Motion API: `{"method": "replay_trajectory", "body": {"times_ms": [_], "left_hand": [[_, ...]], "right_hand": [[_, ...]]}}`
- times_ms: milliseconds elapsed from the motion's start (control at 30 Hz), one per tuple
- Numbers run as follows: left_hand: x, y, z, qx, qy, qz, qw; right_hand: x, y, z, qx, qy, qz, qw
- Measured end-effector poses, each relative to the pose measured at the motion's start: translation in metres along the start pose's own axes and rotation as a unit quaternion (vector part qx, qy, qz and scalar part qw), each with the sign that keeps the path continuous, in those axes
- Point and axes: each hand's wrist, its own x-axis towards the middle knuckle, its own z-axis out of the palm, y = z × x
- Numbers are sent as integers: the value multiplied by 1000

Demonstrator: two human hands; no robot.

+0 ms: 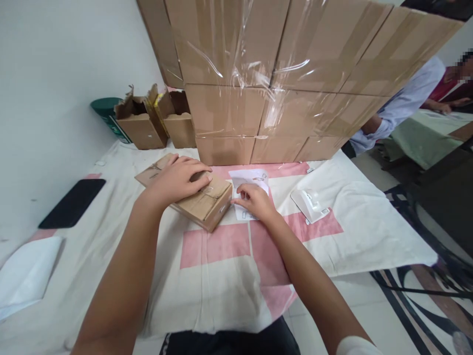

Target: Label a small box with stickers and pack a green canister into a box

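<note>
A small brown cardboard box (201, 202) lies slanted on the cloth, a string tied around it. My left hand (175, 180) holds it from above, fingers curved over its far side and thumb on the lid. Just off the box's right end is my right hand (254, 199), its fingers bent and the thumb apart from them. Nothing shows between them; the thumb tip is at or very near the box end. Under the right hand lies a printed white paper sheet (258, 177), partly hidden by it.
Large taped cartons (225, 111) under clear film stand stacked at the back. Torn-open boxes (142, 130) and a dark green bin (107, 106) are back left. A black flat object (74, 203) lies left, a white plastic piece (310, 204) right. Other people sit beyond the cartons.
</note>
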Motion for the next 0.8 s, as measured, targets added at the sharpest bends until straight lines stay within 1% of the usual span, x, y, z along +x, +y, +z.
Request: {"method": "replay_trajectory", "body": {"times_ms": [67, 133, 200, 267, 400, 467, 567, 700, 800], "left_hand": [[-1, 1, 0, -5, 0, -3, 1000], [-1, 1, 0, -8, 1, -5, 1000], [-1, 1, 0, -8, 3, -4, 1000], [0, 1, 1, -9, 7, -3, 1000], [1, -1, 2, -9, 13, 2, 1000], [1, -3, 3, -9, 14, 2, 1000], [1, -4, 4, -17, 12, 1, 1000], [1, -3, 4, -10, 11, 4, 1000], [2, -2, 3, -5, 10, 0, 1000]], "right_hand": [[-2, -3, 4, 17, -30, -25, 999], [-4, -9, 10, 25, -41, -24, 999], [-4, -11, 15, 27, -28, -11, 999], [-2, -9, 17, 29, -7, -5, 1000], [1, 3, 13, 54, 15, -12, 998], [0, 2, 12, 61, 11, -17, 998], [-4, -7, 14, 53, 1, -32, 998], [-10, -17, 17, 31, 12, -41, 999], [-10, -19, 18, 47, -23, -41, 998]]}}
